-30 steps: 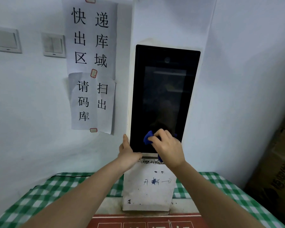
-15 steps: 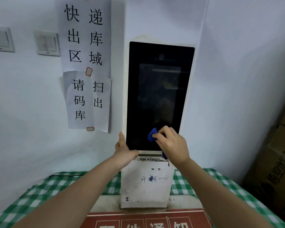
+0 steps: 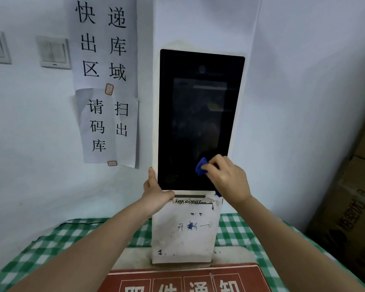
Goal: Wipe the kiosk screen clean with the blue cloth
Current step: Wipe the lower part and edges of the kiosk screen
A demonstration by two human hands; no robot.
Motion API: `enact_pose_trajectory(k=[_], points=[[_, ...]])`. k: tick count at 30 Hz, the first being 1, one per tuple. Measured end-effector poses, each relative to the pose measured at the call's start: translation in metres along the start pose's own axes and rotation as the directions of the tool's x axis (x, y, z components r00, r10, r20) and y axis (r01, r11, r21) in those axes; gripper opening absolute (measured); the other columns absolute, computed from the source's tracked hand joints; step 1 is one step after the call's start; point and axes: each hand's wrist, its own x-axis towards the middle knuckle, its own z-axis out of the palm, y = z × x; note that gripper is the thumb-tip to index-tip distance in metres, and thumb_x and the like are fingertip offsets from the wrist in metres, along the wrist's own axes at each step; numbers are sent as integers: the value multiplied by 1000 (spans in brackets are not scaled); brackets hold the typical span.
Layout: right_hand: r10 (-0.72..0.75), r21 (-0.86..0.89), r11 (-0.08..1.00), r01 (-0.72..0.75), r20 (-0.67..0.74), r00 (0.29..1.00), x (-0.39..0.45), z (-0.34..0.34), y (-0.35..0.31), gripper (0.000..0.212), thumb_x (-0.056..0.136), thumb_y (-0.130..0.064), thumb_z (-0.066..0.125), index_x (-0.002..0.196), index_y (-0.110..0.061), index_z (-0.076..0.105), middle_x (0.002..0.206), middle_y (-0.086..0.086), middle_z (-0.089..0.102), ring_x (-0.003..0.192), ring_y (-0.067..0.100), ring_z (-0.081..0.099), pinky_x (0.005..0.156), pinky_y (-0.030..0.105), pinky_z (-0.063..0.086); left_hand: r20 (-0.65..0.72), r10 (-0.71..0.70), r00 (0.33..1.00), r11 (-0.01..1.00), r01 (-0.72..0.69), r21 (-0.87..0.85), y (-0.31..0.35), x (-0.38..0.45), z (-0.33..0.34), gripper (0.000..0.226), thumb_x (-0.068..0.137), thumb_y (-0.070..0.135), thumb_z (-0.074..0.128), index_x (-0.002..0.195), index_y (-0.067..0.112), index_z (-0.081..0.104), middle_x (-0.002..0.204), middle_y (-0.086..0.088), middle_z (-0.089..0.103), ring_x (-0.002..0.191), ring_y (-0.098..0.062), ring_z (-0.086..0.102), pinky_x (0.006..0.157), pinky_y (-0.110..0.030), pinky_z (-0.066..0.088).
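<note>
The kiosk's tall black screen (image 3: 198, 114) stands upright in a white housing (image 3: 183, 234) against the wall. My right hand (image 3: 230, 180) grips a bunched blue cloth (image 3: 201, 166) and holds it against the screen's lower right part; a bit of cloth hangs out below the palm. My left hand (image 3: 156, 190) clasps the housing's lower left corner, thumb across the front under the screen, fingers up along the left side.
Paper notices (image 3: 105, 81) with Chinese characters are taped to the wall left of the kiosk, beside two light switches (image 3: 54, 52). The kiosk stands on a green checked tablecloth (image 3: 51, 245). A red sign (image 3: 188, 279) lies in front. Cardboard boxes (image 3: 350, 207) stand at the right.
My right hand has slid the blue cloth rightward along the bottom of the screen. My left hand keeps its hold on the housing.
</note>
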Motion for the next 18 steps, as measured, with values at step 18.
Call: enact_pose_trajectory(k=[18], points=[[388,145,917,-372,-101,916,-7,-12,10,18,83,-13,71,100,-16,68,92,1,59,77,18,57,48,23,36,-17,-48,999,999,48,-20,7,4,9,103,87,17,57,147,30,-26,158,-6,4,140,-29,26,109,-38,29]])
